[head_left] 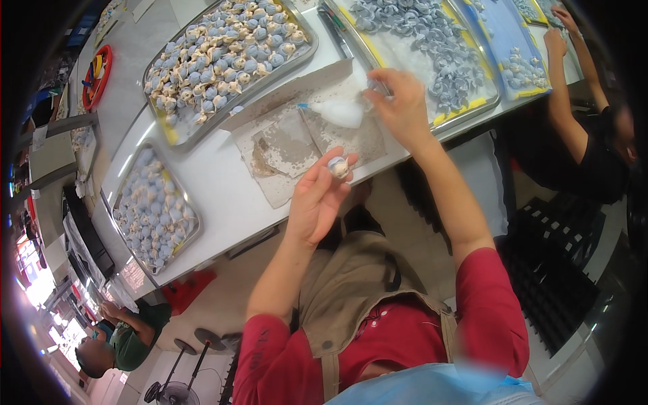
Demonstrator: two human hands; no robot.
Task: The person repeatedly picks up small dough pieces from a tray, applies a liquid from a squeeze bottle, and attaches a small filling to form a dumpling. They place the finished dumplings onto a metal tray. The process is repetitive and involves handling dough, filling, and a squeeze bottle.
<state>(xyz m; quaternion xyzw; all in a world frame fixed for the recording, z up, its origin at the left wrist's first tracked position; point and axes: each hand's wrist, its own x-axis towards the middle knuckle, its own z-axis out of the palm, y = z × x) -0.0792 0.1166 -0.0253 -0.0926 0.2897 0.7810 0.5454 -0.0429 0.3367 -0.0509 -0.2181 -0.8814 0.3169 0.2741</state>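
Blue-and-cream ball (339, 167) sits in the left grip (318, 201); the right grip (403, 102) pinches a grey-blue piece (375, 86).

At the upper left of the frame, a red round holder (86, 94) has something yellow inside. In the lower left, a person in a dark green shirt (145, 339) is near a red object (187, 291), its kind unclear. Below, at the bottom edge, stands a fan (178, 394), with two dark discs on thin poles just above it. On the right, another person in black (563, 158) has bare forearms raised, and dark ridged racks (543, 283) fill the lower right.
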